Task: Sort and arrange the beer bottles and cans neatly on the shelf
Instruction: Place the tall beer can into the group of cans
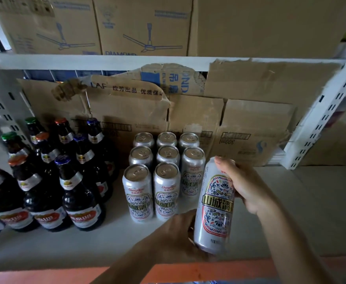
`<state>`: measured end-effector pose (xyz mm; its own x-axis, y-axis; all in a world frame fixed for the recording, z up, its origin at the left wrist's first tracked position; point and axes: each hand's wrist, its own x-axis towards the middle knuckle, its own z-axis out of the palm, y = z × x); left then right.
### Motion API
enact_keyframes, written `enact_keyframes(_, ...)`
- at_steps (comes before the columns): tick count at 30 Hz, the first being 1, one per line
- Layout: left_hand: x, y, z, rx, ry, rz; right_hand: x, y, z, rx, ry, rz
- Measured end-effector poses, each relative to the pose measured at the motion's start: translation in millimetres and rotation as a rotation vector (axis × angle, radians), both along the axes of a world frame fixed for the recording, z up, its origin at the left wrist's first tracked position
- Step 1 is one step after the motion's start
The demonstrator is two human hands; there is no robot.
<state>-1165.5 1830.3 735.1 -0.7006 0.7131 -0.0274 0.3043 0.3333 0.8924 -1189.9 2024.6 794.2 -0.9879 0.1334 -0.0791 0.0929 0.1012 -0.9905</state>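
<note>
A silver patterned beer can point(214, 206) is held just above the white shelf point(65, 240), tilted slightly, at the front right of the can block. My right hand point(248, 187) grips its upper part from the right. My left hand point(174, 236) curls round its bottom from the left. Several matching cans point(157, 179) stand upright in rows in the middle of the shelf. To their left stand several dark beer bottles point(45, 177) with green, orange and blue caps, lined up in rows.
Flattened cardboard point(188, 111) lines the back of the shelf. Boxes printed with ceiling fans point(98, 25) sit on the shelf above. A white perforated upright point(321, 117) bounds the right side. Bare shelf surface point(311, 201) lies right of the cans. An orange edge point(188, 271) runs along the front.
</note>
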Motion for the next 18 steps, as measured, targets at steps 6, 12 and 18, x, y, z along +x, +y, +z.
enact_keyframes(6, -6, -10, -27, -0.165, -0.136, 0.276, -10, -3, -23, 0.153, 0.240, -0.139)
enact_keyframes(12, -4, -10, -45, -0.195, -0.271, 0.297, -16, -12, -41, 0.239, 0.431, -0.061)
enact_keyframes(18, -10, -4, -59, -0.155, -0.301, 0.375, -19, -20, -55, 0.303, 0.567, -0.047)
